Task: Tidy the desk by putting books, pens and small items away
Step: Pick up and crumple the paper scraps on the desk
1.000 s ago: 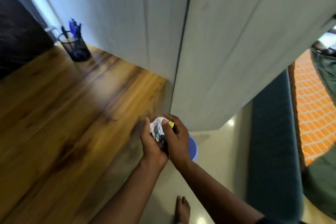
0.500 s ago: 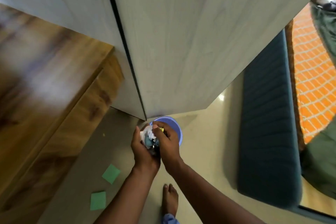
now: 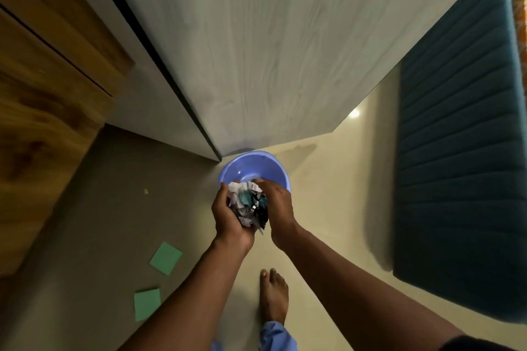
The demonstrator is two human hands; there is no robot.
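Fingers (image 3: 228, 194) of left hand (image 3: 231, 216): curled up round wad of crumpled paper scraps (image 3: 248, 202), cupping from below and from 9 o'clock side. Right hand (image 3: 278, 208): fingers bent over wad from 3 o'clock, clamped against it; wad pinched between both palms. Exact fingertip contact on far side hidden.

Wad: white, teal, black bits, loosely packed, some ends hanging out at 6 o'clock edge. Held over near rim of blue bin (image 3: 253, 169), not yet inside. Bin on pale floor (image 3: 328, 179), at 12 o'clock from hands, touching or just beside corner of grey cabinet (image 3: 256, 51). Bin looks empty, as far as visible.

Further out: bare foot (image 3: 272, 299) at 6 o'clock. Two green sticky notes (image 3: 166, 258) (image 3: 147, 304) on floor at 7–8 o'clock, apart from each other. Small pale scrap (image 3: 146, 191) on floor at 9 o'clock. Wooden desk (image 3: 42, 94) at 9–10 o'clock. Teal padded bench (image 3: 462, 151) at 3 o'clock.

Step, by judgement: dropping scraps in bin; floor notes still to collect.

Risks: wad sits over near rim only, so early release prob. spills bits onto floor at 6 o'clock. Loose ends may shed when hands part. Light bits may cling to palms. Foot near bin; nudge could tip it.
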